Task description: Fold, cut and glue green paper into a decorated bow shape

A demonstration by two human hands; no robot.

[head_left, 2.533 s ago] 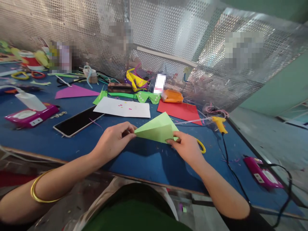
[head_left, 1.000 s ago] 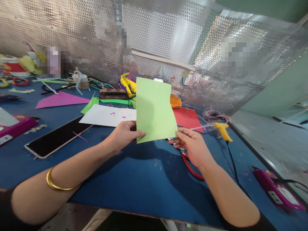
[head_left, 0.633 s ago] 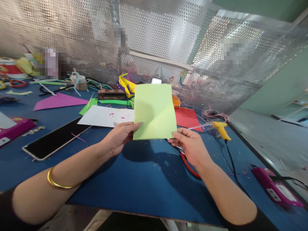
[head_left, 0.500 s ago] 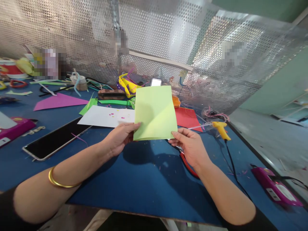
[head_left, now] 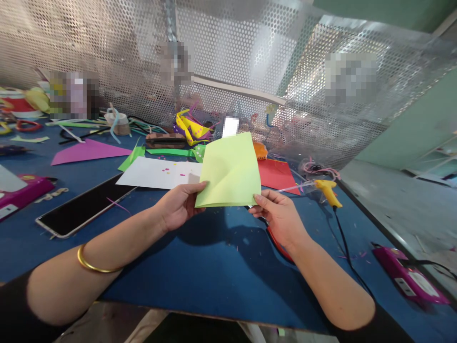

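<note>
A person's 2 bare hands hold a light green sheet (head_left: pixel 230 172) of paper above a blue bench (head_left: pixel 214 267). The left hand (head_left: pixel 178 207) pinches the sheet's lower left corner between thumb and fingers. The right hand (head_left: pixel 280 216) pinches the lower right corner the same way. The sheet leans away from the person, near edge lowest, and a diagonal crease runs across it from the lower left toward the upper right.

Judging from this, the sheet is being lowered flat or lined up for another fold. To do that well, both pinches should stay light and close to the corners, so the paper does not buckle. The corners should meet exactly before any crease is pressed, and the pressing is best done on the bare blue surface just in front of the hands.

Red-handled scissors (head_left: pixel 276 240) lie partly under the right hand (only part of the handle shows), so the sheet should land clear of them. Behind the sheet lie a white sheet (head_left: pixel 157 172) and a red sheet (head_left: pixel 276 174). A yellow glue gun (head_left: pixel 326 189) rests to the right, its black cord trailing toward the person. A phone (head_left: pixel 84 208) lies face up to the left, well apart from the hands
</note>
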